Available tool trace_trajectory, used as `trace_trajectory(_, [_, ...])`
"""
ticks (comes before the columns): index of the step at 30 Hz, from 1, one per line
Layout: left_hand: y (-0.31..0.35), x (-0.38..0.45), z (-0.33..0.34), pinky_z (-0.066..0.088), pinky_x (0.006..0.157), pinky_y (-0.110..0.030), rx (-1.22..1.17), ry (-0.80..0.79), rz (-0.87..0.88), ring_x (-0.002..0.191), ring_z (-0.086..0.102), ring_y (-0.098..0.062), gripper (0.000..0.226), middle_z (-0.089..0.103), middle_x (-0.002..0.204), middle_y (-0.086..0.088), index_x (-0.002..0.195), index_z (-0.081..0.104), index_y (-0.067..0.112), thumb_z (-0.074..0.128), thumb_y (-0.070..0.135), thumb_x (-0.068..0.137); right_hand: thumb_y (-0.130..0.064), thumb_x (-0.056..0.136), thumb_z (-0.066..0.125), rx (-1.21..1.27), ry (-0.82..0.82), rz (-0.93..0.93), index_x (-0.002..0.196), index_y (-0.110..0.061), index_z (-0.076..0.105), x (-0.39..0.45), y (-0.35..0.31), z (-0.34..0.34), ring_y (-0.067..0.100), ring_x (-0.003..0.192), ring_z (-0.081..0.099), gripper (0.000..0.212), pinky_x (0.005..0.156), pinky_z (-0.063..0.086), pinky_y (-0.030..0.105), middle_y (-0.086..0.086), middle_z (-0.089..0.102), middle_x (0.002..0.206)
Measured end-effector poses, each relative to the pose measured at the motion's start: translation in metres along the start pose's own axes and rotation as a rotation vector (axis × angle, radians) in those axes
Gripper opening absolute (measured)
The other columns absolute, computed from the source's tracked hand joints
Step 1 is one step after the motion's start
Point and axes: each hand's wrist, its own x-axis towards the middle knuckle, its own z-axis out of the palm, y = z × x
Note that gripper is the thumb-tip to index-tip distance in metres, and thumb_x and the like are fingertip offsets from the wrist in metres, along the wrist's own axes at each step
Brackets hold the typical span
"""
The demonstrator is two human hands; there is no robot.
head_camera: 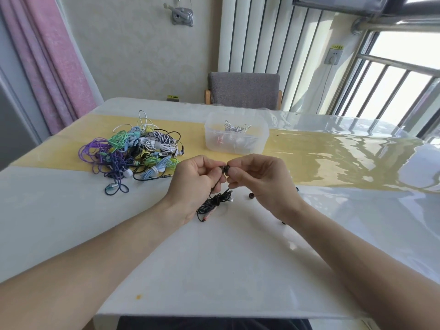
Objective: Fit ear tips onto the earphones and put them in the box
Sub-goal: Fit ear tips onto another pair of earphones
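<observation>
My left hand (192, 182) pinches the bud of a black earphone, whose coiled cable (213, 203) hangs down onto the table below my hands. My right hand (259, 182) pinches a small black ear tip (226, 169) against that bud, fingertips of both hands meeting there. A clear plastic box (235, 134) stands just behind my hands with a few earphones inside. A tangled pile of coloured earphones (135, 148) lies to the left of the box.
Loose black ear tips (250, 195) lie on the white table (214, 270) right of my hands, one more near my right wrist. A grey chair (244, 90) stands at the far edge. A yellow runner (309, 158) crosses the table under a glossy cover.
</observation>
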Motion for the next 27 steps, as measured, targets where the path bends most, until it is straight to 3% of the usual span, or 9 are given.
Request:
trace_trajectory(3, [0.0, -0.001, 0.0, 0.042, 0.054, -0.025, 0.021, -0.029, 0.023, 0.049, 0.049, -0.012, 0.022, 0.062, 0.059, 0.0, 0.085, 0.063, 0.009, 0.052, -0.007, 0.095, -0.002, 0.086, 0.074, 0.066, -0.027, 0.012, 0.098, 0.0, 0.072, 0.001, -0.001, -0.005, 0.027, 0.074, 0.071, 0.012, 0.08, 0.061, 0.041, 0.017, 0.074, 0.083])
trace_trajectory(6, [0.001, 0.0, 0.0, 0.045, 0.054, -0.022, 0.083, -0.042, 0.098, 0.049, 0.052, -0.01, 0.022, 0.063, 0.062, 0.001, 0.087, 0.063, 0.012, 0.052, -0.006, 0.095, -0.01, 0.076, 0.076, 0.173, -0.079, 0.068, 0.097, -0.003, 0.073, 0.002, -0.005, -0.009, 0.026, 0.078, 0.072, 0.023, 0.078, 0.06, 0.035, 0.015, 0.075, 0.085])
trace_trajectory(15, [-0.003, -0.001, -0.003, 0.049, 0.058, -0.024, 0.241, -0.092, 0.257, 0.055, 0.056, -0.011, 0.026, 0.064, 0.068, -0.002, 0.087, 0.061, 0.016, 0.053, -0.008, 0.094, -0.002, 0.071, 0.069, 0.42, -0.185, 0.377, 0.083, -0.004, 0.079, 0.0, -0.016, -0.014, 0.017, 0.075, 0.074, 0.016, 0.067, 0.059, 0.023, 0.012, 0.076, 0.084])
trace_trajectory(22, [-0.002, -0.001, -0.002, 0.043, 0.059, -0.018, 0.305, -0.069, 0.307, 0.055, 0.055, -0.001, 0.034, 0.061, 0.065, 0.008, 0.081, 0.06, 0.025, 0.056, -0.006, 0.092, -0.003, 0.071, 0.069, 0.453, -0.165, 0.4, 0.081, -0.008, 0.081, -0.003, -0.018, -0.008, 0.015, 0.077, 0.074, 0.017, 0.071, 0.059, 0.022, 0.009, 0.077, 0.084])
trace_trajectory(27, [-0.002, -0.002, -0.002, 0.044, 0.056, -0.02, 0.297, -0.061, 0.327, 0.054, 0.052, -0.009, 0.03, 0.06, 0.063, 0.003, 0.083, 0.06, 0.021, 0.054, -0.008, 0.092, -0.003, 0.069, 0.069, 0.465, -0.141, 0.401, 0.076, -0.01, 0.081, -0.004, -0.021, -0.005, 0.017, 0.08, 0.075, 0.015, 0.071, 0.06, 0.023, 0.012, 0.077, 0.085])
